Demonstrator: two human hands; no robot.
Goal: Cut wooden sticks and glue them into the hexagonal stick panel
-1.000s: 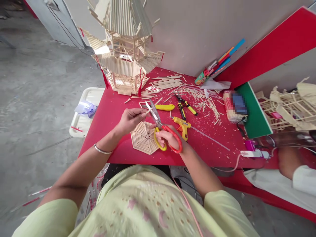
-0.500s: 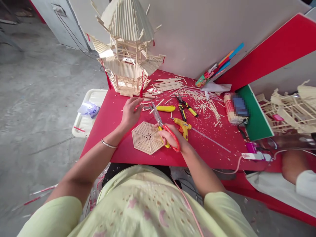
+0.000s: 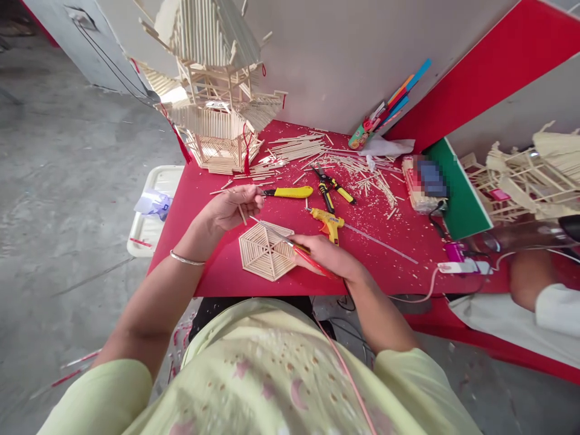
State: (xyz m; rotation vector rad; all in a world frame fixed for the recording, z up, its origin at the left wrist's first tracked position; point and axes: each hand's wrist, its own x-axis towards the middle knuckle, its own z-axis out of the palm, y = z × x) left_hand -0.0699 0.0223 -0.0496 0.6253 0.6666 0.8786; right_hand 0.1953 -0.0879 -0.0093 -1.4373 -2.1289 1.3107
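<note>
My left hand (image 3: 232,208) is closed in a pinch around a short wooden stick (image 3: 243,215), which points down from the fingertips. Wrapped round the handles of red-handled scissors (image 3: 313,262), my right hand (image 3: 333,254) holds them low over the table. Their blades point up and left, toward the stick but apart from it. Beneath the blades lies a hexagonal panel of wooden sticks (image 3: 260,260), flat on the red table (image 3: 217,275). A yellow utility knife (image 3: 293,192) rests just right of my left fingers. Near my right hand is a yellow glue gun (image 3: 330,223) with a clear glue stick.
A stick-built pagoda (image 3: 217,127) stands at the back left. Loose sticks (image 3: 299,148) and black-yellow cutters (image 3: 327,187) lie behind the knife. At right are a power strip (image 3: 462,267), a green board (image 3: 466,193) and another person's arm (image 3: 534,275).
My left hand has turned and come nearer with the stick in its pinch. The scissors have swung from pointing up and away to lying low and leftward over the hexagonal panel. The view has shifted slightly.
</note>
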